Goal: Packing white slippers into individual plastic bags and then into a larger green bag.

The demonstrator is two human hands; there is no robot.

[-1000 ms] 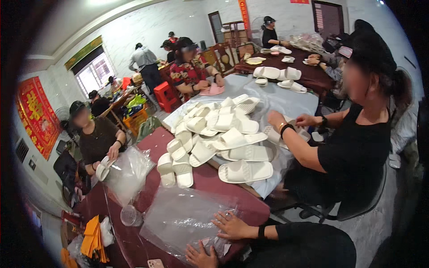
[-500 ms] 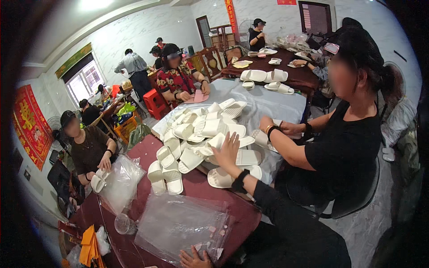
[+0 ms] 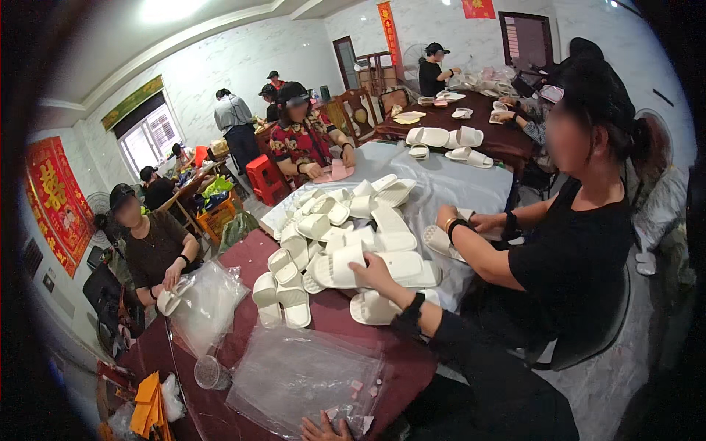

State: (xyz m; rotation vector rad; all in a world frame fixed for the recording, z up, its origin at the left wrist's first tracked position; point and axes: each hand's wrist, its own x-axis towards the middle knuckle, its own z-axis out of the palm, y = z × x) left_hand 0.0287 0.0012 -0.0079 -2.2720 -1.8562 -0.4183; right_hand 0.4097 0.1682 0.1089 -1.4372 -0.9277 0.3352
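Observation:
A pile of cream-coloured slippers (image 3: 323,220) covers the middle of the table. At its near side my right hand (image 3: 373,273) is closed round one cream slipper (image 3: 338,266), thumb on top; the fingers underneath are hidden. More slippers lie below and beside it, and a pair (image 3: 282,300) rests just to its left. My left hand (image 3: 326,428) lies at the lower edge, fingers spread, on the near edge of a stack of clear plastic bags (image 3: 305,375). Small pink and white pieces (image 3: 359,388) are near its fingertips.
A co-worker (image 3: 551,220) at the right handles a slipper, close to my right arm. Another person (image 3: 158,250) at the left holds slippers over clear bags (image 3: 209,298). A clear round tub (image 3: 212,373) and orange packets (image 3: 149,406) sit at the lower left.
My right hand was spread open over the pile; now it is closed on a slipper, which has turned sideways. My left hand stays on the bags. The view has shifted slightly.

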